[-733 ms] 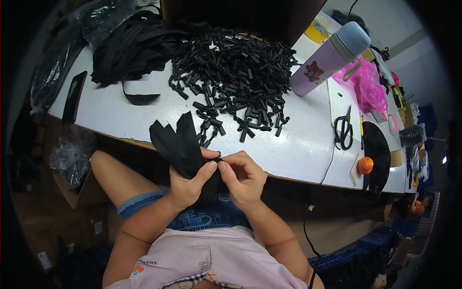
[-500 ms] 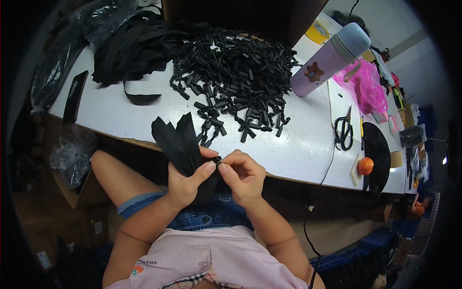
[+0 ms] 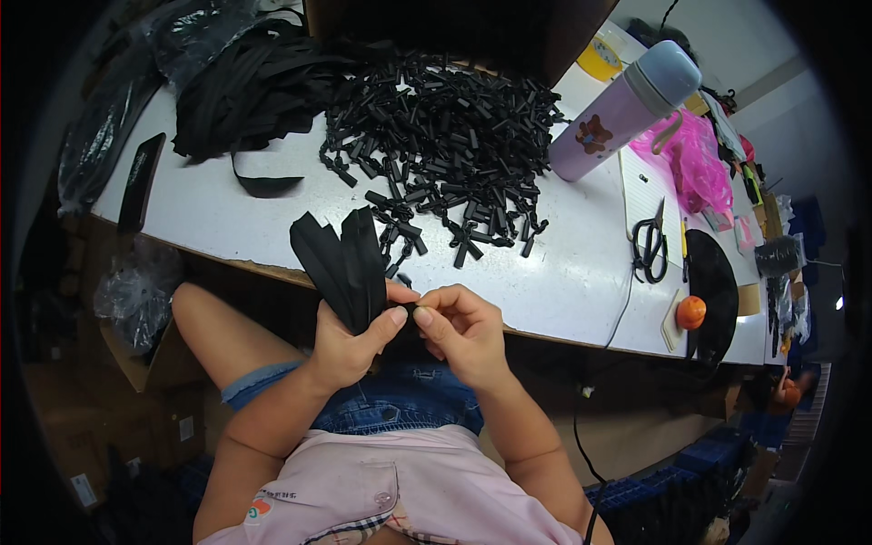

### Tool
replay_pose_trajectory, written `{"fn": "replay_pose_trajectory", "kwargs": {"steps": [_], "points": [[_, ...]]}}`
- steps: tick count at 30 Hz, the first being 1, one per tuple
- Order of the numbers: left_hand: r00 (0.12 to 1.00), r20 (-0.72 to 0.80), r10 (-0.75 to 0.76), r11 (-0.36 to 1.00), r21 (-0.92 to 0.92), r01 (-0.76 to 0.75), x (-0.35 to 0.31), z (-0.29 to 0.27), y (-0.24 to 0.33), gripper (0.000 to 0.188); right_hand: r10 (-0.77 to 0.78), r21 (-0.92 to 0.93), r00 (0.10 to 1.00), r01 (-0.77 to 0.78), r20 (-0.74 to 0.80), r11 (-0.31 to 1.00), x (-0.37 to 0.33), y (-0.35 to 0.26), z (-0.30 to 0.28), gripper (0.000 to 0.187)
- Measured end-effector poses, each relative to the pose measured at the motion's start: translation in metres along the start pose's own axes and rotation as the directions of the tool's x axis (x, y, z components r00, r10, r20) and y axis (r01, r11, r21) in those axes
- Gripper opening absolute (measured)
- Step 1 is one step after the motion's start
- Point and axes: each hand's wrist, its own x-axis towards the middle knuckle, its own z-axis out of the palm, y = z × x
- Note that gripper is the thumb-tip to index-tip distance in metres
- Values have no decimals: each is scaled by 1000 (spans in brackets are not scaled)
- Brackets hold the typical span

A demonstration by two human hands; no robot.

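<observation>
My left hand (image 3: 350,343) grips a bundle of black zipper tapes (image 3: 338,265), whose free ends fan up toward the table edge. Thumb and forefinger of that hand pinch near the bundle's end. My right hand (image 3: 465,331) is closed in a pinch just beside them, fingertips on a small black part (image 3: 410,312) at the tape's end. Its exact shape is mostly covered by the fingers. Beyond both hands a large heap of small black zipper pulls (image 3: 454,136) spreads over the white table (image 3: 554,282). More black tapes (image 3: 250,91) are piled to its left.
A lilac bottle (image 3: 604,123) stands right of the heap. Black scissors (image 3: 650,243) rest near a lined notepad (image 3: 640,186). Farther right are a pink plastic bag (image 3: 695,168) and an orange round object (image 3: 690,312). A flat black case (image 3: 142,182) lies at the left edge.
The tape bundle has swung slightly upward and right, standing more upright. My right fingertips have shifted a little around the small part, which is more covered now.
</observation>
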Motion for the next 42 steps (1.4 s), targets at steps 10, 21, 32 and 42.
{"fn": "replay_pose_trajectory", "kwargs": {"steps": [10,21,32,42], "points": [[999,33,10,998,66,-13,-5,-3,0,17,-35,-57,992,43,124,997,-3,3,-6,12],[999,32,-31,999,-34,32,-6,-3,1,9,-485,-489,864,485,137,725,-2,0,0,11],[998,5,56,998,-29,-56,-4,-8,-10,19,-218,-618,879,457,424,640,3,-1,-11,16],[875,416,-248,949,-76,305,-3,-7,-8,21,-154,-52,968,167,197,985,6,-9,-7,8]]}}
